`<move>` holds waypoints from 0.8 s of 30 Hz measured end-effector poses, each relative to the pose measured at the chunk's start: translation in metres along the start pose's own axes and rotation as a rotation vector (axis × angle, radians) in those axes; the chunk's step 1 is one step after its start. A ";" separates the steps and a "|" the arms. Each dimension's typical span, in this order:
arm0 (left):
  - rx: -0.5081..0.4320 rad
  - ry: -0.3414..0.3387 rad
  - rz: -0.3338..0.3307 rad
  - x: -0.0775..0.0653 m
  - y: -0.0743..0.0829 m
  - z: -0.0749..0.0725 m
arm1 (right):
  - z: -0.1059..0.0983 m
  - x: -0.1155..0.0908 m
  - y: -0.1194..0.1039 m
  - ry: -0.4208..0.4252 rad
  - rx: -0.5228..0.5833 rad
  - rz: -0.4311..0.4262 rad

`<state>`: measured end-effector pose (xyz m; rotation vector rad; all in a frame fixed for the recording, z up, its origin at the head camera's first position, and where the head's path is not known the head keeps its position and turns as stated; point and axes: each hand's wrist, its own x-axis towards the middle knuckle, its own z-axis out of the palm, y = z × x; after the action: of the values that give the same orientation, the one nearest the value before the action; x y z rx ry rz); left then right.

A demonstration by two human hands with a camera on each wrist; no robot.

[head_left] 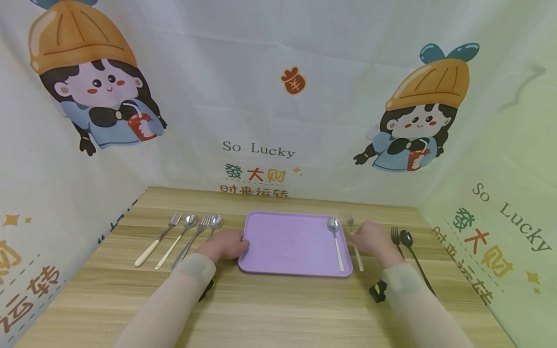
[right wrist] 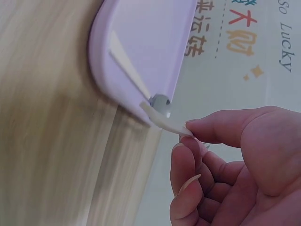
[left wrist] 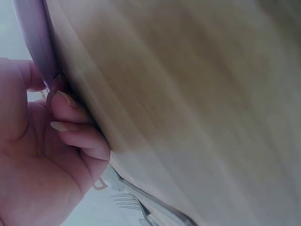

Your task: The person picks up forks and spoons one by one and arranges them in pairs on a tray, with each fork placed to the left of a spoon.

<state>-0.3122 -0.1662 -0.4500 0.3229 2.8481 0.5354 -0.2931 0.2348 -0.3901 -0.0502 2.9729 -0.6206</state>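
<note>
A lilac rectangular tray (head_left: 287,244) lies on the wooden table. At its left edge my left hand (head_left: 226,244) pinches the rim, thumb above and fingers curled beneath, as the left wrist view shows around the tray rim (left wrist: 40,44). My right hand (head_left: 372,238) is just past the tray's right edge, pinching a fork (head_left: 358,256) by its pale handle (right wrist: 162,121) between thumb and fingertips. The fork's tines point away from me. Inside the tray, along the right side, rests a spoon (head_left: 338,249) with a white handle and silver bowl.
Left of the tray lie a cream-handled fork (head_left: 150,250), a cream-handled spoon (head_left: 169,249), a silver fork (head_left: 190,244) and another spoon (head_left: 216,222), partly behind my left hand. To the right are a black fork (head_left: 395,235) and black spoon (head_left: 406,238). Printed cloth (head_left: 322,159) hangs behind.
</note>
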 end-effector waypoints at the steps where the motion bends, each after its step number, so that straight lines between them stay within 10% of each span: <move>1: 0.006 0.003 0.009 0.003 -0.003 0.002 | 0.000 0.001 -0.002 0.002 0.004 -0.004; 12: 0.046 0.025 0.049 0.027 -0.022 0.016 | 0.014 0.011 -0.020 -0.023 0.034 0.009; 24: 0.022 0.017 0.012 0.007 -0.005 0.005 | 0.036 0.015 -0.039 -0.026 0.003 0.031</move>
<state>-0.3183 -0.1673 -0.4572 0.3406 2.8720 0.5114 -0.3035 0.1841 -0.4083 -0.0124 2.9420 -0.6166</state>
